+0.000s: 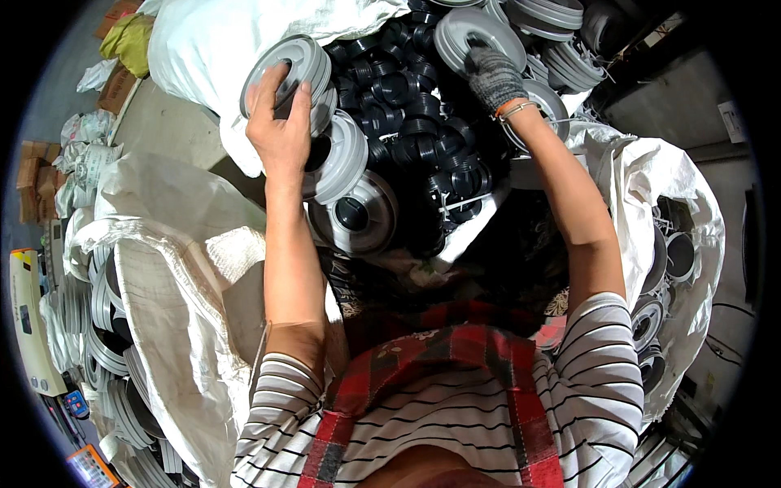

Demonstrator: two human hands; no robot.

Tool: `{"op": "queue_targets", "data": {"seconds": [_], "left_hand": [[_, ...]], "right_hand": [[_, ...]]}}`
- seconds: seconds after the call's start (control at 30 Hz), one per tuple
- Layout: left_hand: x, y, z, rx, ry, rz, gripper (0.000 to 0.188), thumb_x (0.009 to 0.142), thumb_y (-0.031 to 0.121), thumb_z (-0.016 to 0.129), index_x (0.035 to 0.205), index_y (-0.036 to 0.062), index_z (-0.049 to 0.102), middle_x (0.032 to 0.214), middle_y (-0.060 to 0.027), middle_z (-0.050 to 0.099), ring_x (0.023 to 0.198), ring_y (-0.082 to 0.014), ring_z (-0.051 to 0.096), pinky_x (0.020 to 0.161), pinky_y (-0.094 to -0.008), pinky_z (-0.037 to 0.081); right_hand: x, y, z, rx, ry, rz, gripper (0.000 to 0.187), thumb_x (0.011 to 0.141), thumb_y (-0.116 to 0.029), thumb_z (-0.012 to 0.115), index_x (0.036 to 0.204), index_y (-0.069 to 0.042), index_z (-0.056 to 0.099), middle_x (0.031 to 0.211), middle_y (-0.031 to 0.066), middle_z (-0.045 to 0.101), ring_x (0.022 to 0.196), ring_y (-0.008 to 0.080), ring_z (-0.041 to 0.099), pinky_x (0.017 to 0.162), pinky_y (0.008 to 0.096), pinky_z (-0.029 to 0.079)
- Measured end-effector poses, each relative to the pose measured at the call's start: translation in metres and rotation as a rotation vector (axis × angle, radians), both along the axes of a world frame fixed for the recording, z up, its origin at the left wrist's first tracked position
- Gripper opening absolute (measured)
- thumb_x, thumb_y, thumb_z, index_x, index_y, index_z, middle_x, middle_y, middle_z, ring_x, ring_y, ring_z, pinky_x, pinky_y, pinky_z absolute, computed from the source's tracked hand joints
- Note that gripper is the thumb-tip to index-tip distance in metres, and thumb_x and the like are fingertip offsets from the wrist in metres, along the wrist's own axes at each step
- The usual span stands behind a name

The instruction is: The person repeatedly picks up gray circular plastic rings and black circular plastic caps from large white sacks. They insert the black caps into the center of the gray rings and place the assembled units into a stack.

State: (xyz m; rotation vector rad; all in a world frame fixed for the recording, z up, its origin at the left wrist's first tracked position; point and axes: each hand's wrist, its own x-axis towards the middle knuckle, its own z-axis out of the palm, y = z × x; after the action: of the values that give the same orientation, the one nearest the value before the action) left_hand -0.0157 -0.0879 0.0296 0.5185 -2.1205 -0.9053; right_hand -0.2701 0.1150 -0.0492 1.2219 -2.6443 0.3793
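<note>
My bare left hand [279, 122] grips a round grey plastic flanged disc [312, 58] at upper left, its fingers over the face and the dark centre. Below that disc, more grey pieces lean together, among them a grey flanged ring [348, 154] and a grey flanged piece with a black centre [376, 220]. At upper right, my right hand [495, 77], in a grey knit glove, holds another grey disc [455, 39], with the fingertips at its central hole. Between my hands lies a heap of short black threaded plastic rings [419, 126].
Stacked grey discs [569, 69] stand at upper right. A white woven sack [179, 301] sits at my left, and another white sack [700, 220] with round parts at my right. More grey discs [106, 350] and cardboard boxes [37, 183] line the far left.
</note>
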Motion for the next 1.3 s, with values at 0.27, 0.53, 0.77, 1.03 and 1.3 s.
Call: {"op": "queue_targets", "data": {"seconds": [0.27, 0.53, 0.77, 1.03, 1.3], "left_hand": [[-0.016, 0.043, 0.002, 1.315, 0.421, -0.452, 0.053, 0.082, 0.017, 0.066, 0.122, -0.0089, 0.041, 0.103, -0.0195, 0.059, 0.099, -0.0267, 0.058, 0.092, -0.0376, 0.046], [-0.009, 0.049, -0.004, 0.92, 0.324, -0.282, 0.031, 0.08, 0.014, 0.068, 0.102, -0.0038, 0.057, 0.094, -0.0114, 0.062, 0.085, -0.018, 0.059, 0.079, -0.0318, 0.048], [-0.003, 0.049, -0.005, 0.911, 0.343, -0.333, 0.033, 0.081, 0.012, 0.067, 0.106, -0.0048, 0.054, 0.095, -0.0118, 0.062, 0.086, -0.0185, 0.06, 0.081, -0.0325, 0.05], [-0.001, 0.069, 0.0, 1.19, 0.272, -0.521, 0.044, 0.085, 0.017, 0.062, 0.119, -0.0066, 0.046, 0.112, -0.0151, 0.057, 0.1, -0.0231, 0.058, 0.089, -0.0367, 0.048], [0.003, 0.066, 0.001, 1.134, 0.072, -0.512, 0.042, 0.081, 0.015, 0.066, 0.115, -0.0043, 0.051, 0.104, -0.0101, 0.06, 0.092, -0.0161, 0.058, 0.082, -0.0301, 0.047]], "right_hand": [[0.096, -0.024, 0.057, -0.809, -0.258, 0.674, 0.021, 0.078, -0.019, 0.064, 0.097, -0.008, 0.065, 0.092, 0.0077, 0.063, 0.089, 0.0267, 0.06, 0.078, 0.0355, 0.05], [0.057, -0.064, -0.015, 0.006, -0.2, -0.105, 0.06, 0.074, -0.056, 0.058, 0.095, -0.001, 0.066, 0.115, 0.0209, 0.056, 0.108, 0.0329, 0.052, 0.093, 0.0394, 0.042], [0.077, -0.058, 0.03, -0.577, -0.277, -0.125, 0.042, 0.066, -0.038, 0.074, 0.09, -0.005, 0.063, 0.1, 0.0155, 0.062, 0.093, 0.031, 0.059, 0.083, 0.04, 0.047], [0.114, -0.018, 0.065, -0.637, -0.506, 0.457, 0.05, 0.069, -0.033, 0.073, 0.107, -0.004, 0.059, 0.108, 0.0182, 0.06, 0.103, 0.0314, 0.058, 0.089, 0.0369, 0.046], [0.119, -0.009, 0.07, -0.32, -0.096, 0.514, 0.074, 0.066, -0.042, 0.07, 0.12, 0.003, 0.047, 0.115, 0.0246, 0.053, 0.11, 0.0384, 0.048, 0.098, 0.0426, 0.038]]}}
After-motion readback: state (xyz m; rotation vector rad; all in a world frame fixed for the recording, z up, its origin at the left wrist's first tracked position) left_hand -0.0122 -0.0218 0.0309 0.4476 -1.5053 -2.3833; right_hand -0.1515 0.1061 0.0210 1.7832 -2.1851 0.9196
